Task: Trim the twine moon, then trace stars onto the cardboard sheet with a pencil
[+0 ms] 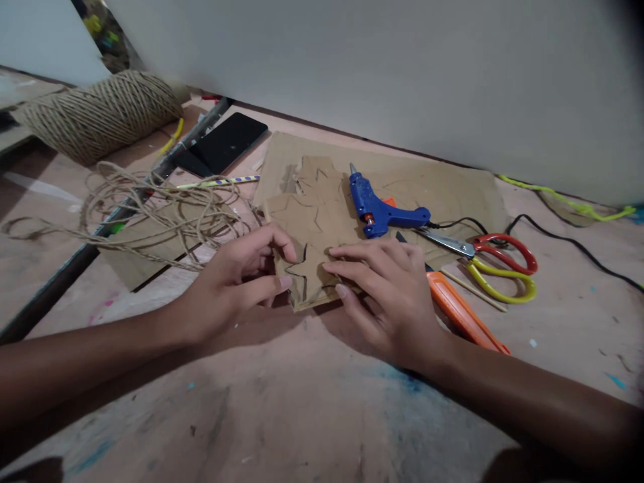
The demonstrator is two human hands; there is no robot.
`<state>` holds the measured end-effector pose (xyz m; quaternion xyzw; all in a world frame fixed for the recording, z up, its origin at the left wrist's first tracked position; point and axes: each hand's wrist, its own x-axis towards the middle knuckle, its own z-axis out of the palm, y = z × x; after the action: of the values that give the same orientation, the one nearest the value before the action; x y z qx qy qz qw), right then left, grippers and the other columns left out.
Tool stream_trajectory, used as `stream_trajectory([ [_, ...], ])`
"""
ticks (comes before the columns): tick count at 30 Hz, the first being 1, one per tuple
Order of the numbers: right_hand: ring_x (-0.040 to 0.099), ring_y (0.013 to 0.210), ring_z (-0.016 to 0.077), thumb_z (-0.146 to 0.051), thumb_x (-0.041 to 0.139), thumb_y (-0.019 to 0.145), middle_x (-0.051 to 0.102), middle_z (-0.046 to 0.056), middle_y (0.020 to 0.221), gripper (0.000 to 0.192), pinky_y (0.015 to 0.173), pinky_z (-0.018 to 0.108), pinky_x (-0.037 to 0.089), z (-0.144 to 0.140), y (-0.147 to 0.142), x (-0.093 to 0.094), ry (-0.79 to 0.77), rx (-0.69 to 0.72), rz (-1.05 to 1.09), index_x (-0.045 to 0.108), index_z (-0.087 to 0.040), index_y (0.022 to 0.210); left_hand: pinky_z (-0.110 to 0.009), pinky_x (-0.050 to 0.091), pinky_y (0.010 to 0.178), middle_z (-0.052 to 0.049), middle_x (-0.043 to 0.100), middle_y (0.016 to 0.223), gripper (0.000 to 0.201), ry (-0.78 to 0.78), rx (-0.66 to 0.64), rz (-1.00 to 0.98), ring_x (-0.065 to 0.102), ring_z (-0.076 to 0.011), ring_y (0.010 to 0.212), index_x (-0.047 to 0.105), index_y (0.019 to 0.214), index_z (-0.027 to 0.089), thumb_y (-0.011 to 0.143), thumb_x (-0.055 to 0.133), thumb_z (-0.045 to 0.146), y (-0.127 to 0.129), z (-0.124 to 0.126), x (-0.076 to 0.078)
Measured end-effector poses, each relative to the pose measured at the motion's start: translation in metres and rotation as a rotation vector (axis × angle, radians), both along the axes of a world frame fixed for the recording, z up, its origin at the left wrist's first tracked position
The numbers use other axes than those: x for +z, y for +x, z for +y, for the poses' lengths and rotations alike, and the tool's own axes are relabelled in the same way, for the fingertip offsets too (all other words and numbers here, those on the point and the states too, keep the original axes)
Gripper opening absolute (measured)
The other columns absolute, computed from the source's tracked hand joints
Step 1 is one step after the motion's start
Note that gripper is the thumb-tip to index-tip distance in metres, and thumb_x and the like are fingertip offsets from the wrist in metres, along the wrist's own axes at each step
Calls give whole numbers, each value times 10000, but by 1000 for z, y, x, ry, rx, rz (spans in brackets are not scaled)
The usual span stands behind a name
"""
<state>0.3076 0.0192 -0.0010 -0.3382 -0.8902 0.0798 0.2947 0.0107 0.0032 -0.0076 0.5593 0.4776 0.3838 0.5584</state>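
Observation:
A piece of cardboard [322, 218] with star shapes drawn on it lies before me. Near its front edge a cardboard star [312, 268] shows dark gaps along its cut outline. My left hand [251, 268] grips the left edge of the piece, index finger and thumb bent over it beside the star; its other fingers are partly hidden. My right hand [387, 288] rests on the right side, fingers stretched out over the cardboard and thumb at the front edge. Just beyond my right hand sits a blue glue gun [372, 204].
Red and yellow scissors [503, 261], a thin stick [475, 290] and an orange cutter [465, 312] lie to the right. Loose twine [171, 215], a twine spool [105, 114] and a black phone [226, 144] are left. A larger cardboard sheet [453, 188] lies behind.

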Motion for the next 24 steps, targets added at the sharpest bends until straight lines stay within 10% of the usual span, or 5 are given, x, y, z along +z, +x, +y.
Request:
stream_trajectory([
  [24, 857, 1416, 370, -113, 653, 1174, 969, 90, 1554, 428, 1146, 584, 514, 0, 2, 4, -79, -11, -4, 806, -276, 1539, -251, 452, 542, 35, 709, 712, 248, -32, 22, 29, 673, -152, 547, 691, 1080, 275, 1031, 915, 368, 9, 4, 18],
])
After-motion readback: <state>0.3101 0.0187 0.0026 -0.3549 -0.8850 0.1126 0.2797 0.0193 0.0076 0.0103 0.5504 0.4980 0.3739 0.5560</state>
